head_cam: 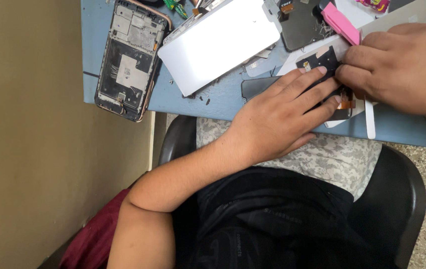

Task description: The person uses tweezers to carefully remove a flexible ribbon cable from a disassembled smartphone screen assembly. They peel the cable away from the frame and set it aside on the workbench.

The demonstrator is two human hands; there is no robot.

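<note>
Left hand (277, 117) flat and spread, fingers pressing down on a dark phone screen panel (322, 65) at the near edge of the blue table (223, 97). Right hand (397, 67) curled, fingertips pinched at the panel's edge just beside the left fingertips; pinching a film or the small orange flex tab (346, 104), hard to tell which. Panel lying on white backing paper, partly hidden under both hands.

Looks like a peeling or separating step: 1 hand pinning, the other picking at an edge. Next move, by judgement, calling for a steady hold-down and a slow, shallow pull, with care for the thin flex tab close by.

Around the work: a pink flat tool (340, 22) just above the right hand, a white rectangular panel (218, 42) tilted toward the middle of the table, an opened phone frame (128, 60) with bare circuit boards well apart to the left, near the table corner. Small dark chips scattered on the blue surface.

Below the table edge: a patterned seat cushion on a dark chair (407, 199), a dark shirt, speckled floor at the right, plain tan wall filling the left side.
</note>
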